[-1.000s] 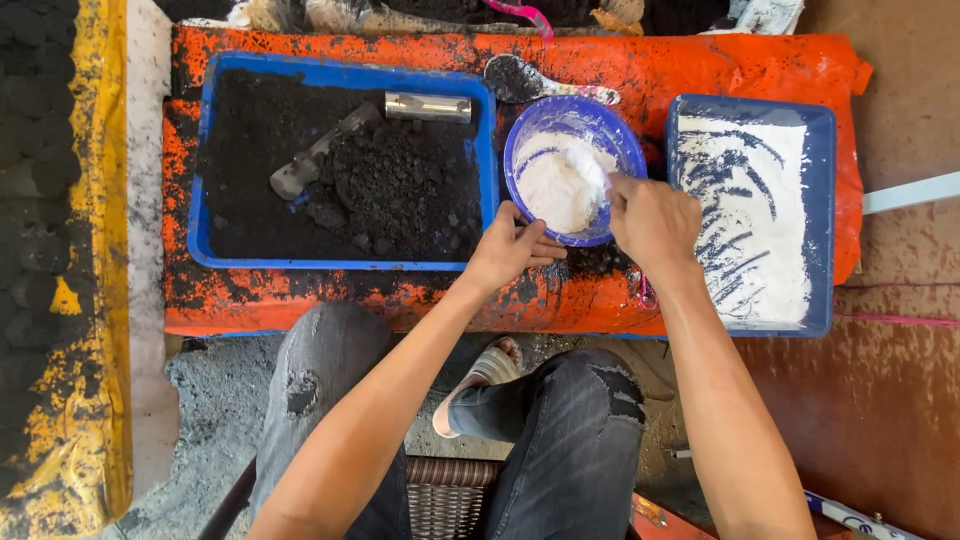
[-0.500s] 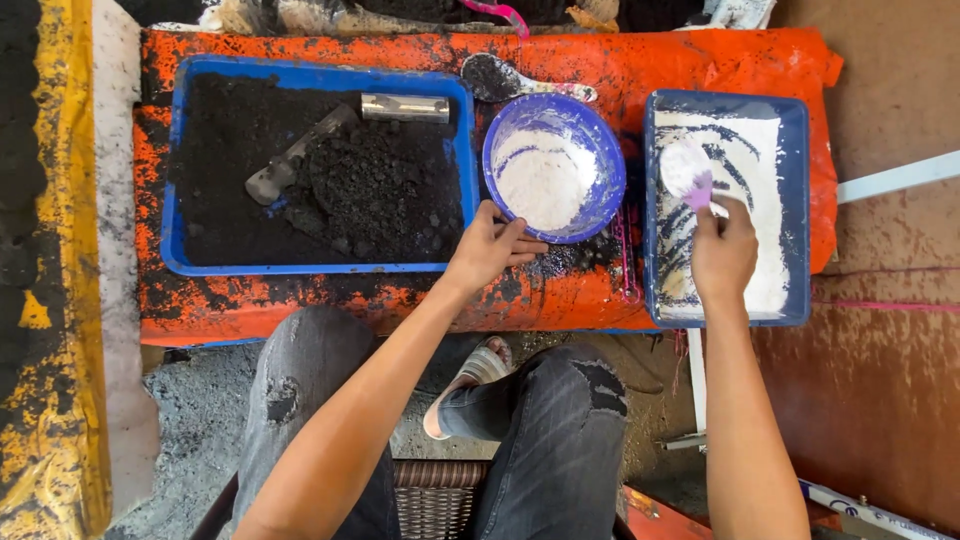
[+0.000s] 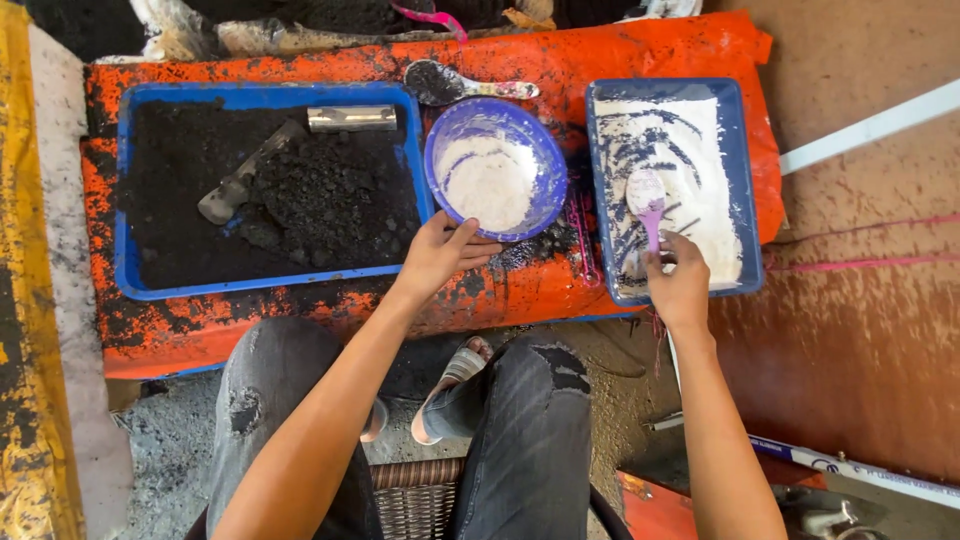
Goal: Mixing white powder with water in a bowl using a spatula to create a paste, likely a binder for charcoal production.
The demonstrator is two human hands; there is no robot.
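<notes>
My left hand (image 3: 440, 252) grips the near rim of a purple bowl (image 3: 545, 165) with white powder in it. My right hand (image 3: 678, 285) holds the handle of a small pink spoon (image 3: 647, 200), whose bowl lies in the white powder of a blue tray (image 3: 743, 180) on the right. Bowl and tray rest on an orange sheet (image 3: 610, 55) smeared with black.
A larger blue tray (image 3: 122, 180) on the left holds black soil, a grey trowel (image 3: 240, 185) and a metal cylinder (image 3: 352, 118). A soil-laden spoon (image 3: 465, 85) lies behind the bowl. My knees (image 3: 290, 360) are below the sheet. Brown floor lies to the right.
My right hand left the purple bowl and moved right to the white-powder tray with the pink spoon, then drew back toward its near edge. My left hand stayed at the bowl's rim.
</notes>
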